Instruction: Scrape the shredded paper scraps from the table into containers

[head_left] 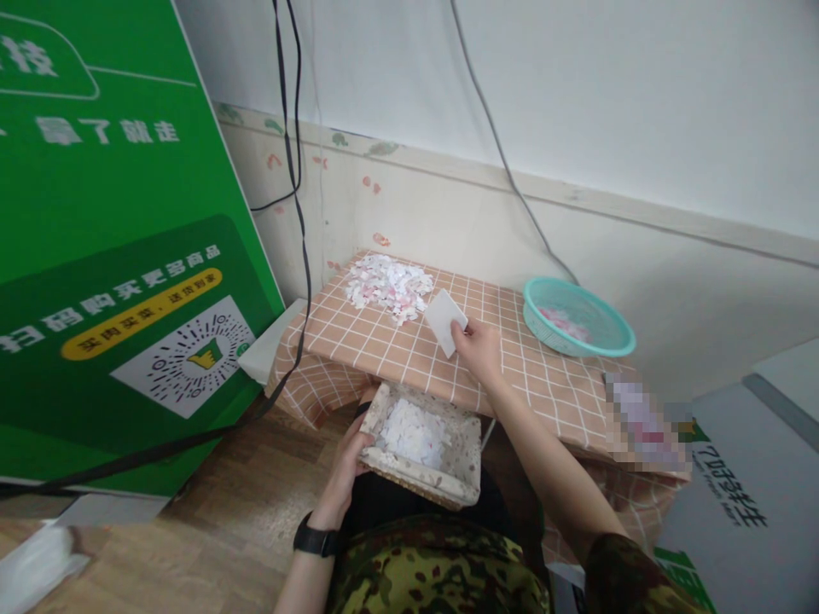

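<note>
Well, pinched a white card (443, 317) between thumb and fingers of the right hand (479, 346); with a half-closed left hand (351, 454), gripped a lined basket (441, 488) of paper scraps (409, 431), immediately to that hand's right.

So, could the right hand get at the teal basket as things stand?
Likely yes: only checked tablecloth shows between the right hand and the teal basket, though the hand holds a white card.

“拿了就走” (108, 130), “扫码购买更多商品” (112, 298) on green panel (128, 188)
</note>
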`<control>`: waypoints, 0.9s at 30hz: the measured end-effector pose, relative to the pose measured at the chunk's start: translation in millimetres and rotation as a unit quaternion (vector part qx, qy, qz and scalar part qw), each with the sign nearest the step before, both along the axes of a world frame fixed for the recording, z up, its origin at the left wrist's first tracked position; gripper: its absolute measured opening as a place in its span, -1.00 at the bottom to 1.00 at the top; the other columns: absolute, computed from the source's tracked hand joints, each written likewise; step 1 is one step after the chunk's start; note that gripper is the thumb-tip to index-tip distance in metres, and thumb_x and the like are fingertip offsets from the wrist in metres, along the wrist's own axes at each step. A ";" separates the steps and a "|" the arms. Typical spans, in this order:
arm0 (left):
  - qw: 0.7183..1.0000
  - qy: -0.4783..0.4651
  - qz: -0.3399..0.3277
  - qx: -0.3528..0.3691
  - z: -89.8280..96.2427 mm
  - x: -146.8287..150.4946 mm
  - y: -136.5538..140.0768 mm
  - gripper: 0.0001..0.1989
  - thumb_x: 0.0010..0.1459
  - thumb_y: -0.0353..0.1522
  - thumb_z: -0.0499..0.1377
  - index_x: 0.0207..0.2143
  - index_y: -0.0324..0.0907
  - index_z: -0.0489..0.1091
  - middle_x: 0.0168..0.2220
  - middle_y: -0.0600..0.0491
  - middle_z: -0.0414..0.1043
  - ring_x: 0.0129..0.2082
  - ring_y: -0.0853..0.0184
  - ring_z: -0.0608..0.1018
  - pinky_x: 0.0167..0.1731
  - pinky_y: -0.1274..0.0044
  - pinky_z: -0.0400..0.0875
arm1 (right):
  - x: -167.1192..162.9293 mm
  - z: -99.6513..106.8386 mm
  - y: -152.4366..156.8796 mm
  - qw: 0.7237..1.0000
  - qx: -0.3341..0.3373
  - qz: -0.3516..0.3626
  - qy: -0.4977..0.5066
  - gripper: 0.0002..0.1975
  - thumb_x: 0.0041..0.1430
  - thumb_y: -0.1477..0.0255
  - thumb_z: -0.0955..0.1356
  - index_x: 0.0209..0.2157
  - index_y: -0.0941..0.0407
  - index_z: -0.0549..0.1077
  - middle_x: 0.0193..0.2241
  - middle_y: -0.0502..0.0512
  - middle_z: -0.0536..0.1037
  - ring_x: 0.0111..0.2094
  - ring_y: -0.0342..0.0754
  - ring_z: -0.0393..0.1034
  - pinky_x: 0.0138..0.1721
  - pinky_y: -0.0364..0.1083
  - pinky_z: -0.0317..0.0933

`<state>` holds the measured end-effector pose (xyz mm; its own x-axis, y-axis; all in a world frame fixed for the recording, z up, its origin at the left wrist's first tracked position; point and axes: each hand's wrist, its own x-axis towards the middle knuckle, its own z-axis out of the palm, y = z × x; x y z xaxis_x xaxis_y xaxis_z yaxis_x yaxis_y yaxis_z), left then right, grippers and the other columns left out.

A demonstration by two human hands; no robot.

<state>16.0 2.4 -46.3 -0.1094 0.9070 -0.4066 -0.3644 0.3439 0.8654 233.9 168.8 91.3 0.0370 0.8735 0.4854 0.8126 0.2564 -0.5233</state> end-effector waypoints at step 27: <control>1.000 -0.004 -0.017 0.013 -9.3 -2.3 1.1 -0.44 0.01 -0.22 0.14 0.11 -0.08 0.33 -0.12 -0.02 0.52 -0.22 0.13 0.50 -0.37 0.42 0.40 | -7.8 -0.1 53.1 0.997 -0.009 -0.072 -0.027 -0.64 0.16 0.31 0.19 -0.47 0.22 0.52 -0.56 0.15 0.50 -0.52 -0.07 0.30 -0.49 -0.12 -0.07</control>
<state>13.7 3.5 -55.6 -0.0751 0.9207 -0.3830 -0.3596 0.3333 0.8716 226.2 221.9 91.2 0.1379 0.8698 0.4738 0.8674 0.1249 -0.4817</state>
